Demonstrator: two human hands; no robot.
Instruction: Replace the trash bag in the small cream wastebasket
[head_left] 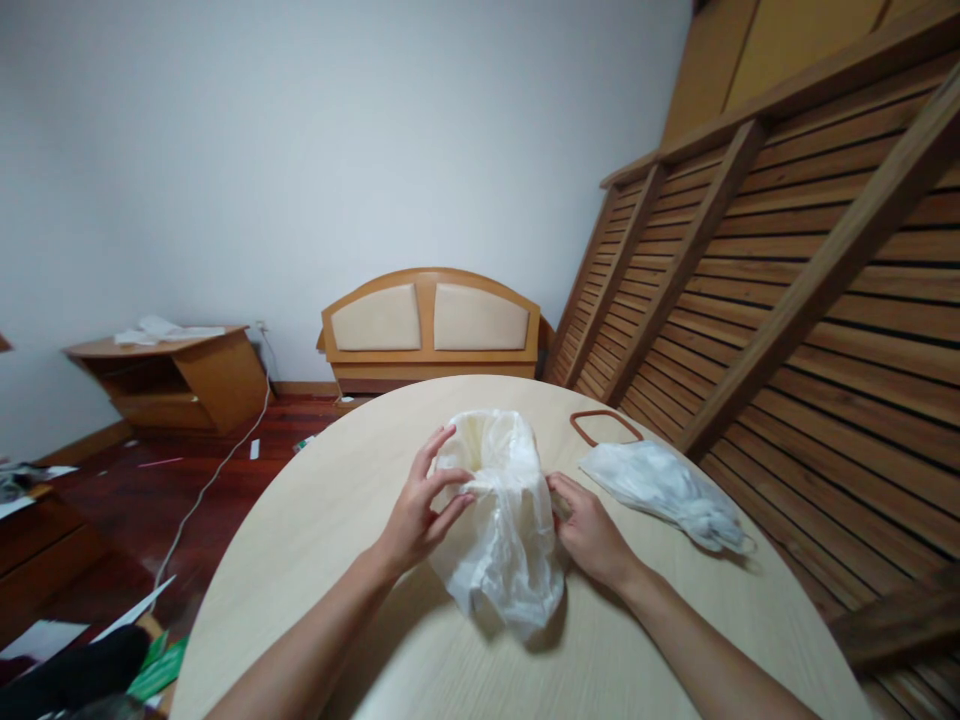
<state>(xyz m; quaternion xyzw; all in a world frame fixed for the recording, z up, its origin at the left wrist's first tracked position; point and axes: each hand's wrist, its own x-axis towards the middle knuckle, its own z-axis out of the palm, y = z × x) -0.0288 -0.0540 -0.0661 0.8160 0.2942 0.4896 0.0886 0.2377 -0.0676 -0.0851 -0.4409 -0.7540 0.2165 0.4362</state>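
On the round table stands a container draped in a thin white plastic bag (517, 545). The bag folds over the rim and hangs down the front, so the container's walls are mostly hidden. My left hand (427, 495) is at the left of the rim, fingers spread and touching the bag. At the right side, my right hand (586, 525) is closed around a small greyish-brown part beside the bag; I cannot make out what it is. To the right lies a brown frame with rounded corners (576, 430), and near it a knotted white plastic bag (667, 490) with something inside.
The pale wooden table (315, 560) has a curved edge. Slatted wooden panels (817, 380) lean close on its right. Beyond it stand a padded headboard (431, 355) and a low cabinet (202, 385). A white cable (217, 470) and papers (45, 640) lie on the left.
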